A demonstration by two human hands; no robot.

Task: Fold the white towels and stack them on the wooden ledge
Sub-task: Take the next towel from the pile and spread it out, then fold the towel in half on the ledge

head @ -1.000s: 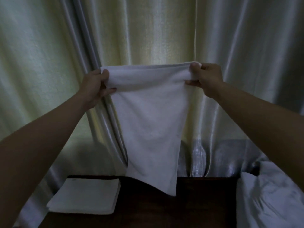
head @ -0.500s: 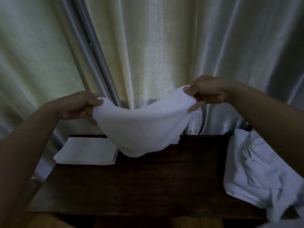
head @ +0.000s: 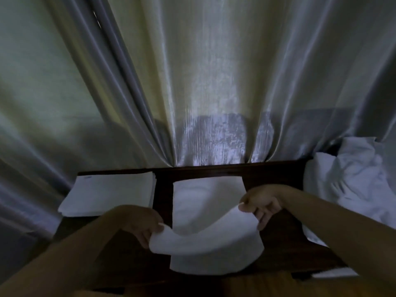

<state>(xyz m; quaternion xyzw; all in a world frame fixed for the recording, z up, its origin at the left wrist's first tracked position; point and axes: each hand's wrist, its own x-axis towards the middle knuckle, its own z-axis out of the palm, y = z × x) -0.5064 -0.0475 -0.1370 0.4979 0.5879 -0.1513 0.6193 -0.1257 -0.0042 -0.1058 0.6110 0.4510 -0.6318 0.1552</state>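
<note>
Towel (head: 205, 202) lowered onto ledge (head: 278, 232); left hand (head: 143, 224), right hand (head: 261, 204) pinching near corners, lifted

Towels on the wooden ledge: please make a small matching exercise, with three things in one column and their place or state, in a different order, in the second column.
Things:
1. towel being folded
2. folded stack
3. crumpled pile

Places or states:
A. lies loose and unfolded at the right end of the ledge
B. lies flat and neat at the left end
C. is in the middle, near edge lifted by the left hand and the right hand

Pairs: 1-C, 2-B, 3-A
</note>
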